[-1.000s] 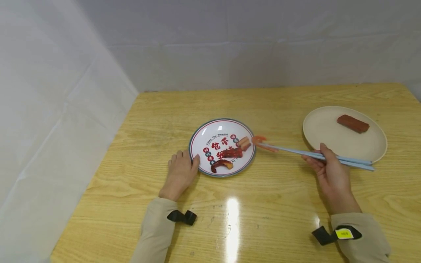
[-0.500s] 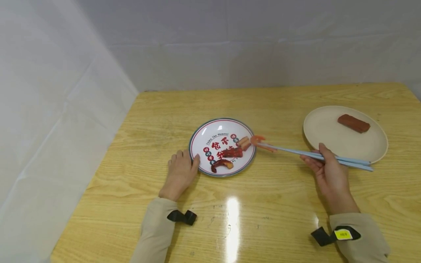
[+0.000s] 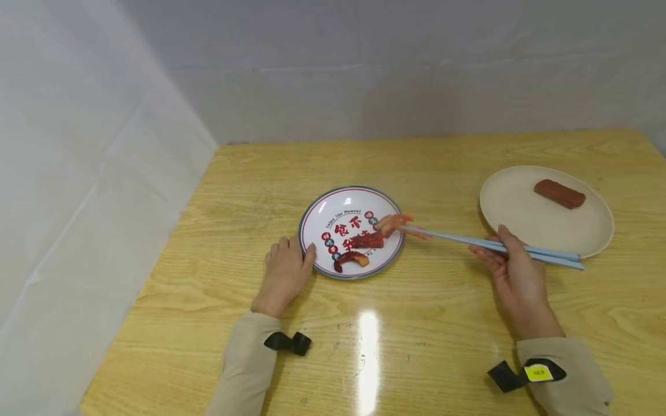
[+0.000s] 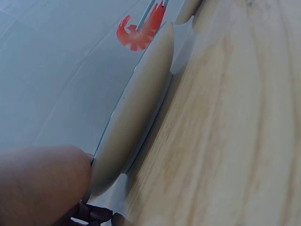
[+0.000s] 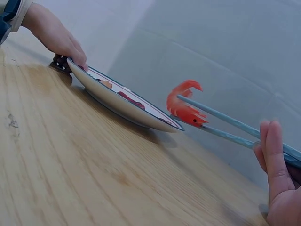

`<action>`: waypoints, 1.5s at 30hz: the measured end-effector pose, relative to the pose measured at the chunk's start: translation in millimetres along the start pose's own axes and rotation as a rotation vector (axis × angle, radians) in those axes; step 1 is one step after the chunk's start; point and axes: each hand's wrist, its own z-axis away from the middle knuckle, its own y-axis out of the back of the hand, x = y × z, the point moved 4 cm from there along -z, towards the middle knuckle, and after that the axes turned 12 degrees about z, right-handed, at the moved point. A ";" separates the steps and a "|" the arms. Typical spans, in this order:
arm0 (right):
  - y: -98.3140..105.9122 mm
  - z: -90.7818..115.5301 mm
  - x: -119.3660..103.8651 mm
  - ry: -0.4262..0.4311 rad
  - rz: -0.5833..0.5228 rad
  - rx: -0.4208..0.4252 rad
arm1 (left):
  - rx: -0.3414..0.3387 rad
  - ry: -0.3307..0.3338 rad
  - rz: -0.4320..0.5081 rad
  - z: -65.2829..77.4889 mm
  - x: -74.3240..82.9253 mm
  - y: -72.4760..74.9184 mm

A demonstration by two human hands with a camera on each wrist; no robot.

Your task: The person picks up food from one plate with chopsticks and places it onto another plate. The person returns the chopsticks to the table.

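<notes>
My right hand (image 3: 520, 277) holds light blue chopsticks (image 3: 458, 238). Between their tips is an orange-red shrimp (image 5: 186, 104), raised at the right rim of the white printed plate (image 3: 325, 211). In the right wrist view the shrimp hangs clear of the tabletop, close beside the rim. My left hand (image 3: 285, 274) pinches the plate's left edge, thumb on the rim and fingers lower down. On that plate lie a pale striped food piece (image 3: 384, 225), partly behind the shrimp in the head view, a dark red glazed piece (image 3: 367, 240) and a curved brown piece (image 3: 351, 260).
A beige oval plate (image 3: 507, 199) stands at the right, bearing a reddish-brown slab (image 3: 559, 193). The wooden table (image 3: 416, 323) extends to a pale sheet wall (image 3: 322, 86) behind it. Another sheet hangs along the left side.
My right hand has shifted slightly left, bringing the chopsticks and shrimp over the right rim of the printed plate. The left hand stays in place on that plate.
</notes>
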 end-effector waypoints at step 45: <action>-37.3 -33.8 33.3 -0.029 0.141 0.195 | 0.013 -0.010 -0.011 -1.2 -0.4 -0.5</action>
